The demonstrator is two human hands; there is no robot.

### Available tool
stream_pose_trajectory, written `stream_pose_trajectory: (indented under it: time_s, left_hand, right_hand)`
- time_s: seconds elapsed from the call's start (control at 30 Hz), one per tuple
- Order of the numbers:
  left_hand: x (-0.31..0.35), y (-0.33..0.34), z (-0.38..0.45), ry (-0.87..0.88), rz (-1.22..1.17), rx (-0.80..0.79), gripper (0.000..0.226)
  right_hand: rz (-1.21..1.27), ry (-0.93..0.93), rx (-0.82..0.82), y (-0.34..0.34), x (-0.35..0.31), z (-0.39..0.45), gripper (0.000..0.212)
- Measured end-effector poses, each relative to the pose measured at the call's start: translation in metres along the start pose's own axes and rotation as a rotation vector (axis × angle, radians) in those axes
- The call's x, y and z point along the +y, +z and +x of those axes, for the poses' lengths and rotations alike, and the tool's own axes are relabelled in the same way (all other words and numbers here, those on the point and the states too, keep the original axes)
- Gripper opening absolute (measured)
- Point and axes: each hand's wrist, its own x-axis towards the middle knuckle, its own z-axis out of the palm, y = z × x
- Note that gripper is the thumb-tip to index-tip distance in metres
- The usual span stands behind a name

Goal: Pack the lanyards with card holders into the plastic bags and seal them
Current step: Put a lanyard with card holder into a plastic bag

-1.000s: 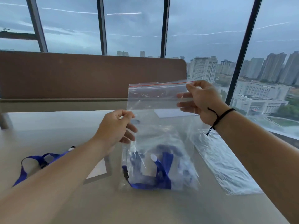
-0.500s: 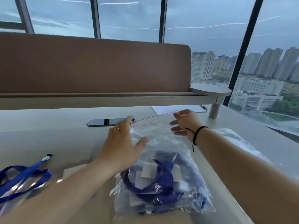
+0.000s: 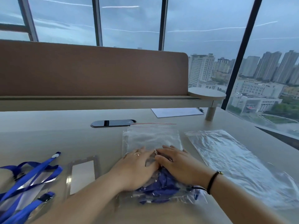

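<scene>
Two bare hands lie flat, side by side and touching, on a filled plastic bag [image 3: 152, 139] at the middle of a pale desk [image 3: 48, 136]. The left hand [image 3: 137, 168], wearing a ring, and the right hand [image 3: 178, 162], with a dark cord at the wrist, both have straight fingers and grip nothing; they press down on the bag's bulging lower half. Under the palms sit the bundled blue lanyards [image 3: 159, 189] with their card holders, inside the bag. Half a second earlier the hands were apart, reaching for the bag's top corners as it came down to the desk; a second ago they held it upright in the air. Now it lies flat with its red-lined zip edge pointing away from the person. This looks like air being squeezed out before sealing; whether the zip is closed cannot be told. Just right of the bag lies an empty plastic bag [image 3: 234, 159]. To the left lie a loose card holder [image 3: 82, 173] and, at the frame's edge, more unpacked lanyards [image 3: 27, 177], so packing seems unfinished.
</scene>
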Motion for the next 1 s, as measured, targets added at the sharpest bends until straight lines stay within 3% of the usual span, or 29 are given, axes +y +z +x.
stream_pose_trajectory:
  time_s: [0.33,0.5,0.57,0.63,0.7,0.77,0.87,1.0]
  left_hand:
    - [0.001,0.005,-0.002,-0.071,0.043,0.027,0.060]
    - [0.001,-0.004,-0.023,-0.030,-0.204,0.144,0.055]
    - [-0.005,-0.014,-0.046,0.009,-0.277,0.208,0.051]
    - [-0.014,-0.025,-0.071,0.027,-0.298,0.256,0.046]
    - [-0.030,-0.038,-0.096,0.011,-0.274,0.316,0.041]
    - [-0.049,-0.050,-0.122,-0.019,-0.242,0.362,0.035]
    - [-0.081,-0.064,-0.158,-0.072,-0.223,0.400,0.029]
    - [-0.122,-0.081,-0.195,-0.168,-0.183,0.479,0.021]
  right_hand:
    - [-0.007,0.021,-0.063,0.013,0.010,0.007,0.049]
    - [-0.096,0.050,-0.135,0.000,0.005,0.009,0.055]
    - [-0.018,0.048,-0.066,-0.010,0.002,0.009,0.066]
    - [0.148,0.057,0.102,-0.018,-0.006,0.006,0.062]
    - [0.170,0.025,0.274,-0.021,-0.022,0.004,0.060]
    - [0.141,-0.020,0.334,-0.018,-0.052,-0.001,0.054]
    - [0.071,-0.130,0.298,-0.001,-0.105,-0.011,0.035]
    - [0.019,-0.250,0.208,0.032,-0.172,-0.018,0.038]
